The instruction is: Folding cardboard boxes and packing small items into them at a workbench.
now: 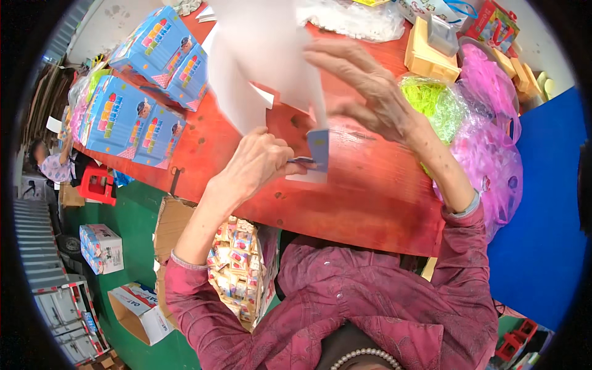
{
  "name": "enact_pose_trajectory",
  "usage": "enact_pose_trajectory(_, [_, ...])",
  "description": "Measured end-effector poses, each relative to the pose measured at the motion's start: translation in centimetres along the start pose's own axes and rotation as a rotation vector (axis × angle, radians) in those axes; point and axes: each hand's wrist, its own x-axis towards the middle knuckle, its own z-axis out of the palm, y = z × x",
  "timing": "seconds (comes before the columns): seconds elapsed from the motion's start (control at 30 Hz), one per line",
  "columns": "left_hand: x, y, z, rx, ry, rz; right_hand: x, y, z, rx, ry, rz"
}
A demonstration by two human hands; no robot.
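Observation:
A white carton (265, 49), blurred by motion, stands tilted over the red table (370, 213). Its inside looks white, and a blue printed flap (319, 150) shows at its lower right. My left hand (259, 159) is closed on the carton's near lower edge, with fingers curled and partly hidden. Beside the carton's right wall, my right hand (370, 89) is raised with its fingers apart, slightly smeared; its fingertips are at or close to the wall, and I cannot tell whether they touch. Blue printed boxes (139, 117) are stacked on the table's left side.
Below the table's front edge, an open cardboard box (169, 228) holds many small wrapped packets (237, 256). Pink plastic bags (490, 166) and green shredded filler (425, 98) lie at the right, near yellow containers (428, 55). A red stool (98, 183) and another person (52, 166) are at far left.

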Motion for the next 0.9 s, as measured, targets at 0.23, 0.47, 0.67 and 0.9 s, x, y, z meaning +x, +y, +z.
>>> enact_pose_trajectory(0.23, [-3.1, -0.3, 1.0, 0.231, 0.046, 0.068, 2.6, -1.5, -1.5, -0.095, -0.258, -0.207])
enact_pose_trajectory(0.47, [-2.9, 4.1, -5.6, 0.33, 0.081, -0.187, 3.2, 1.6, -5.0, 0.02, -0.398, 0.291])
enact_pose_trajectory(0.67, [-0.2, 0.3, -6.4, 0.19, 0.088, -0.136, 4.0, 4.8, -4.1, 0.05, -0.423, 0.491])
enact_pose_trajectory(0.9, [6.6, -3.2, -7.2, -0.204, -0.114, -0.22, 1.3, 12.1, -3.1, 0.138, -0.398, 0.602])
